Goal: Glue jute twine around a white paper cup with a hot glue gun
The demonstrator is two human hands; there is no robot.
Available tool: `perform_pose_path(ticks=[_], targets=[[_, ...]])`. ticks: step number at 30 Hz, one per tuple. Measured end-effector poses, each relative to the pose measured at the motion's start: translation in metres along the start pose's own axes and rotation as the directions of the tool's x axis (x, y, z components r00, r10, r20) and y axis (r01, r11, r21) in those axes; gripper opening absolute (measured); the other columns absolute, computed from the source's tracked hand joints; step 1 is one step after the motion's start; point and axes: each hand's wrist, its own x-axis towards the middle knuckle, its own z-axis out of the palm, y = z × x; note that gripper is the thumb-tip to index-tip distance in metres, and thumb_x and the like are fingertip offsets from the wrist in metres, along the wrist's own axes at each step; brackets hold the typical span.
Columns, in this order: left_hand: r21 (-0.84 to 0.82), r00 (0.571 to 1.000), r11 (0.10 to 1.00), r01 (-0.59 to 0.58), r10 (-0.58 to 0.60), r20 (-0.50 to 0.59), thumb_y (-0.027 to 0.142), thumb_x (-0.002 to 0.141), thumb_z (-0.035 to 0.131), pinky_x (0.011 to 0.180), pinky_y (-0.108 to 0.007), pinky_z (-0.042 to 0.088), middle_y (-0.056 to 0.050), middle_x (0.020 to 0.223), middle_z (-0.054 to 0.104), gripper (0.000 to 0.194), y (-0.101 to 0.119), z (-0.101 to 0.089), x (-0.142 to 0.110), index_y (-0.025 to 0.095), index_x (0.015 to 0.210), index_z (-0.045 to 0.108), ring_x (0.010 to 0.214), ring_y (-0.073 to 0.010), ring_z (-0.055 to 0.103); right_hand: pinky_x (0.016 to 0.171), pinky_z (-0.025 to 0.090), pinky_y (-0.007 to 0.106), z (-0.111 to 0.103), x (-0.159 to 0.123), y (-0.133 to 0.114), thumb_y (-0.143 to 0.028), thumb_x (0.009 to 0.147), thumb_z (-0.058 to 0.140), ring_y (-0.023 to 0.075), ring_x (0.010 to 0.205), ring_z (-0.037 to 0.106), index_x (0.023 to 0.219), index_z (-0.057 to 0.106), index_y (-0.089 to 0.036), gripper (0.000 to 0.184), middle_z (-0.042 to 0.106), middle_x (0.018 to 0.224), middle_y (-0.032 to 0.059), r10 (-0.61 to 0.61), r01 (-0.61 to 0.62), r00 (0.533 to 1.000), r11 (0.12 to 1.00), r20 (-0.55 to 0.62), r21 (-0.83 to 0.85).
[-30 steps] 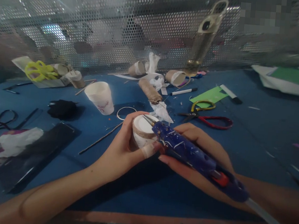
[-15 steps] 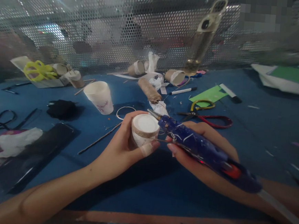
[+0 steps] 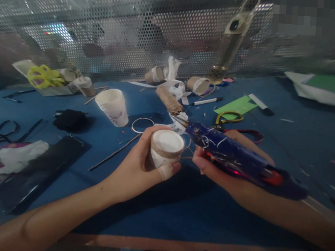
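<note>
My left grip (image 3: 140, 170) is clasping the cup (image 3: 168, 141); my right grip (image 3: 229, 183) is enclosing the glue gun (image 3: 235, 152), its nozzle (image 3: 183, 121) pointing beyond my left grip; twine (image 3: 165, 154) is running from the cup toward my right grip, so a careless tug could be slackening it

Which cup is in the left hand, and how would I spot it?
Over the near middle of the blue table, find the left hand. It grips a small white cup. A brown band circling it near the top sets it apart from the white cups stacked farther left.
</note>
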Motion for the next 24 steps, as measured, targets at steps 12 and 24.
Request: perform_pose_path(ticks=[12,24], targets=[[-0.126,0.989,0.988,0.090,-0.074,0.125,0.015,0.087,0.085,0.095,-0.025,0.055,0.004,0.109,0.071,0.060,-0.0036,-0.0032,-0.0003,0.036,0.134,0.054,0.101,-0.0137,0.068,0.060,0.055,0.032,-0.0006,0.0032,0.0045,-0.036,0.089,0.082,0.0149,0.064,0.063,0.088,0.067,-0.031,0.016,0.066,0.076,-0.0050,0.116,-0.123,0.991,0.986,0.069,0.116],[-0.151,0.977,0.980,0.130,-0.101,0.186,0.010,0.087,0.084,0.098,-0.024,0.054,0.006,0.111,0.071,0.061,-0.0023,-0.0046,0.0001,0.037,0.133,0.056,0.105,-0.0122,0.067,0.067,0.057,0.035,-0.0028,0.0020,0.0050,-0.035,0.086,0.083,0.0183,0.072,0.067,0.082,0.064,-0.031,0.020,0.068,0.081,-0.0041,0.109,-0.112,0.993,0.992,0.045,0.066]])
